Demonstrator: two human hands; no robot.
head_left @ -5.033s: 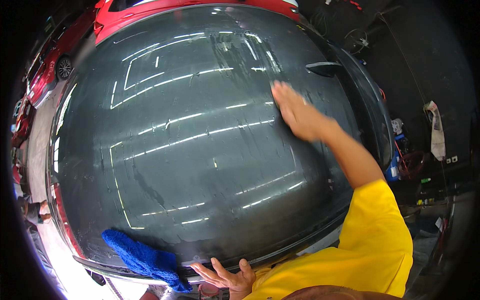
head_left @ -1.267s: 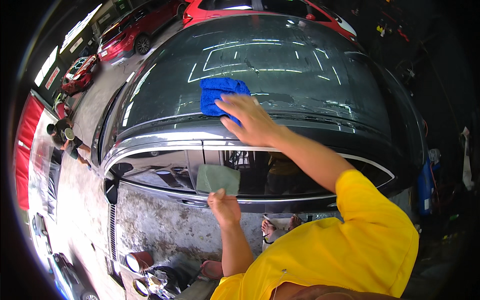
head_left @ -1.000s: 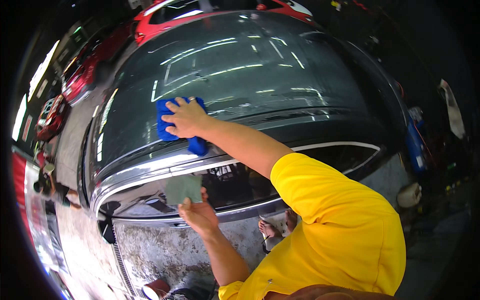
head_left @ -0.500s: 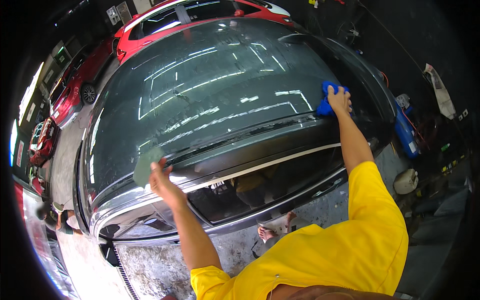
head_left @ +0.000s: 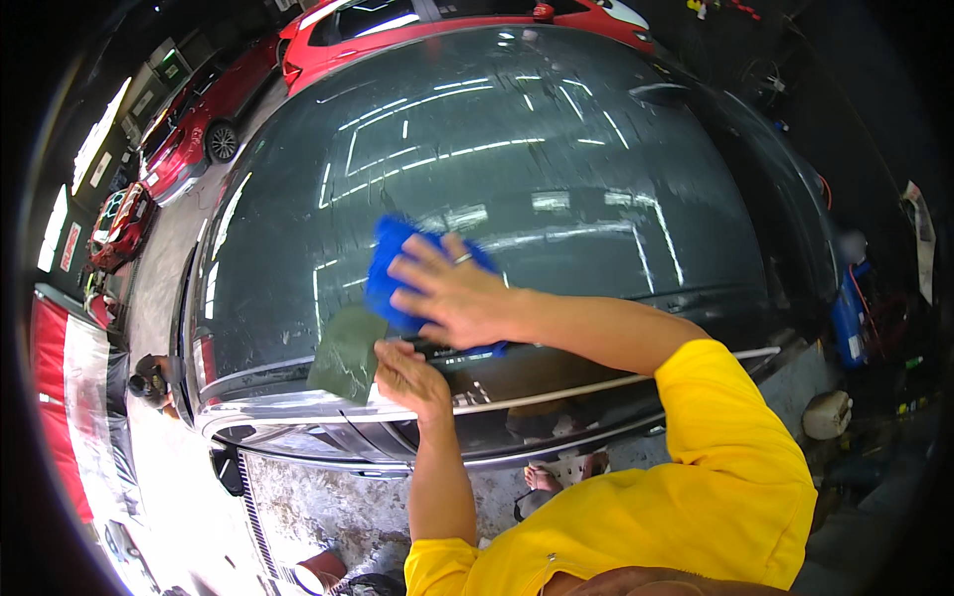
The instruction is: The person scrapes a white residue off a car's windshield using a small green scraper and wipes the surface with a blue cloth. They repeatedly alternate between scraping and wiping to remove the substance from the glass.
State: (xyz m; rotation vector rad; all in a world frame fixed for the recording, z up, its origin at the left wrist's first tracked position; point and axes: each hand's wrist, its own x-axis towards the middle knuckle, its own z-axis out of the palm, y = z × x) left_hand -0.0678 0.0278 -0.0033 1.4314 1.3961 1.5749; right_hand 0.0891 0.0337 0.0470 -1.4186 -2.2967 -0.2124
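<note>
The dark car roof (head_left: 636,149) spreads in front of me, glossy with reflected light lines and streaked in places. My right hand (head_left: 447,293) reaches leftward across it and presses a crumpled blue cloth (head_left: 386,268) to the surface, fingers spread over the cloth; both are somewhat blurred. Just below, near the roof's close edge, my left hand (head_left: 412,382) pinches a thin grey-green sheet (head_left: 343,353) by its right side. That sheet looks like sandpaper and overlaps the roof edge. The cloth's lower corner comes close to the sheet; whether they touch I cannot tell.
Red cars stand beyond the roof (head_left: 397,35) and at the far left (head_left: 189,139). A person (head_left: 154,382) is low down by the car's left end. A pale jug (head_left: 827,415) and a blue cylinder (head_left: 848,323) stand at the right; a reddish bucket (head_left: 320,571) sits below.
My right hand has swept left with the blue cloth, from the roof's right end to beside my left hand. My left hand and the sheet appear slightly farther right, as the view has shifted.
</note>
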